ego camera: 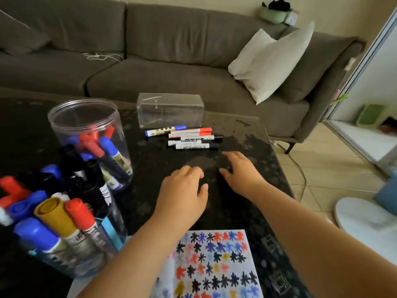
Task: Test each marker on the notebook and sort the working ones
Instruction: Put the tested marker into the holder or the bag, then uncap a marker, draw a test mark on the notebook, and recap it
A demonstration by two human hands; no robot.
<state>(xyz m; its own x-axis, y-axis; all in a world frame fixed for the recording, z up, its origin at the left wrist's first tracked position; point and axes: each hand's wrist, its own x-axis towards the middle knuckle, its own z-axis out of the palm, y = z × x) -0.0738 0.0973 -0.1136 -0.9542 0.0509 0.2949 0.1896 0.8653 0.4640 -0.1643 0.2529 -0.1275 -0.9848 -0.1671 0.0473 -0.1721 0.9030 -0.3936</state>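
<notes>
Neither grip holds anything: the left hand and the right hand hover palm-down and loosely spread over the dark worktop, side by side. Just beyond the right hand's fingertips lies a row of loose markers, blue, red and black, lying flat and touching each other; behind them stands a clear box. The likely step is picking the next marker. It would go best to take one from the row's near edge, pinch mid-barrel so the neighbours don't roll, then uncap close to the page. Below both wrists sits the notebook, crowded with star scribbles. Left of the left hand are a clear jar with a few markers and a nearer, fuller container. Past the worktop is a grey sofa with a pale cushion; tiled floor lies to the right.
</notes>
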